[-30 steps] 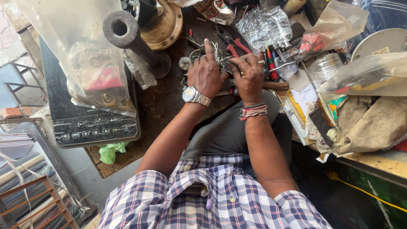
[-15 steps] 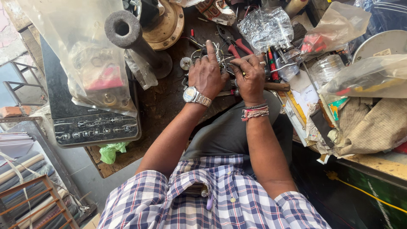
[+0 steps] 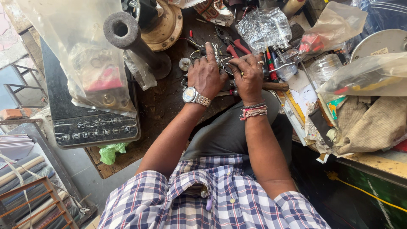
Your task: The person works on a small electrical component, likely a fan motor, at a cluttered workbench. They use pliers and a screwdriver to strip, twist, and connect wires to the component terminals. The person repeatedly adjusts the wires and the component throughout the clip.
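Silver wires (image 3: 217, 54), a thin tangle of them, sit right under both sets of fingertips on the dark wooden surface (image 3: 163, 101). Left hand (image 3: 206, 75) is pressed down on the bundle with the index finger pointing straight away from the body, other fingers curled over it. Right hand (image 3: 248, 76) is touching the left, fingers bent and pinching at the same tangle, though exactly what small part it grips is hard to make out from here. Just beyond the right hand's knuckles lie red-handled pliers (image 3: 235, 46), and a crinkled clear plastic bag (image 3: 265, 27) crowds in past those. A wooden handle (image 3: 275, 86) pokes out from beneath the right hand. Off the left hand's outer side stands a dark rubber-sleeved post (image 3: 127, 36) on its round base, very near. Open room is tight: the only bare stretch runs from the left wrist back to the surface's near edge.
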